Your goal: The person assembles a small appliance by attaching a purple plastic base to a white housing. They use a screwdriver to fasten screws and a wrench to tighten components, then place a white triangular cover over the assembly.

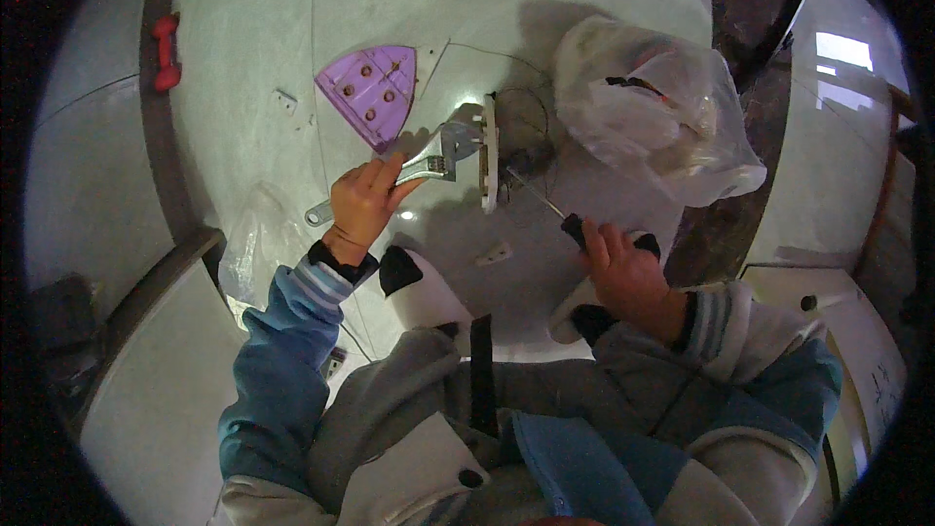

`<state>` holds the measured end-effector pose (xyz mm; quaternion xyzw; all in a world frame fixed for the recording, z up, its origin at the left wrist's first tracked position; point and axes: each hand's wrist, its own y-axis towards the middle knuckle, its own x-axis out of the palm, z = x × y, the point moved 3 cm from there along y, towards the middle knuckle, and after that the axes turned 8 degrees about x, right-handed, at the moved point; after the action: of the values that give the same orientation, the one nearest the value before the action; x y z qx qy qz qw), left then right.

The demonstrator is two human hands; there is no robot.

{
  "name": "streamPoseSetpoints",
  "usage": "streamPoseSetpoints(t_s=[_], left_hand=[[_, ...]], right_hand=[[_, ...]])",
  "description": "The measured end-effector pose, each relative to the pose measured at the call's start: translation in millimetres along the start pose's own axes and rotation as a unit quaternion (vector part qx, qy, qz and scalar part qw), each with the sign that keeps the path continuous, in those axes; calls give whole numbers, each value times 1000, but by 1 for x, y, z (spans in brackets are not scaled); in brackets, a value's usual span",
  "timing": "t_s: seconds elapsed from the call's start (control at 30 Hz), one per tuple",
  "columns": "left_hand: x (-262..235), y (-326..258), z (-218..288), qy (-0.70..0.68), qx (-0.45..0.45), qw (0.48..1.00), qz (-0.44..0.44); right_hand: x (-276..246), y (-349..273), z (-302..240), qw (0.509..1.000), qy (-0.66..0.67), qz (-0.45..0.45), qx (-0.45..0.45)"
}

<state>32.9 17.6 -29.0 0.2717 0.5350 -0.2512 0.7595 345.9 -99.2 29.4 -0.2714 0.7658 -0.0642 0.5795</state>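
Observation:
My left hand is closed round the handle of a silver adjustable wrench. The wrench's head points right, its jaws at the short pins on the side of a narrow, pale plate-like part seen edge-on; whether they grip a pin I cannot tell. My right hand is wrapped round the dark handle of a screwdriver. Its thin shaft slants up and left, and the tip ends just right of the pale part, seemingly apart from it. Beyond my left hand lies a purple, roughly triangular part with several round brownish recesses.
A clear plastic bag with things inside lies at the right, beside thin dark wire. Another clear bag lies left of my left forearm. A red dumbbell rests at the far left. Small pale pieces lie on the floor.

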Motion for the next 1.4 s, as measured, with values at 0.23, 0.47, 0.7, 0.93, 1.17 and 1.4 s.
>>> streamPoseSetpoints(t_s=[0.23, 0.47, 0.7, 0.93, 1.17, 1.4], left_hand=[[-5, -1, 4, 15, 4, 1000, 12], [-4, 2, 14, -5, -12, 1000, 2], [1, 9, 27, -30, -24, 999, -18], [4, 3, 38, -30, -18, 999, -20], [-3, -6, 31, -13, -31, 999, -21], [8, -7, 27, -56, -19, 998, 24]], right_hand=[[20, -32, -1, 994, 43, -100, 8], [38, -42, 11, 981, 165, -94, 49], [85, -45, 7, 858, 316, -359, 186], [102, -47, -2, 805, 456, -378, 33], [92, -31, -11, 842, 359, -399, 61], [90, -28, -8, 822, 388, -407, 92]])
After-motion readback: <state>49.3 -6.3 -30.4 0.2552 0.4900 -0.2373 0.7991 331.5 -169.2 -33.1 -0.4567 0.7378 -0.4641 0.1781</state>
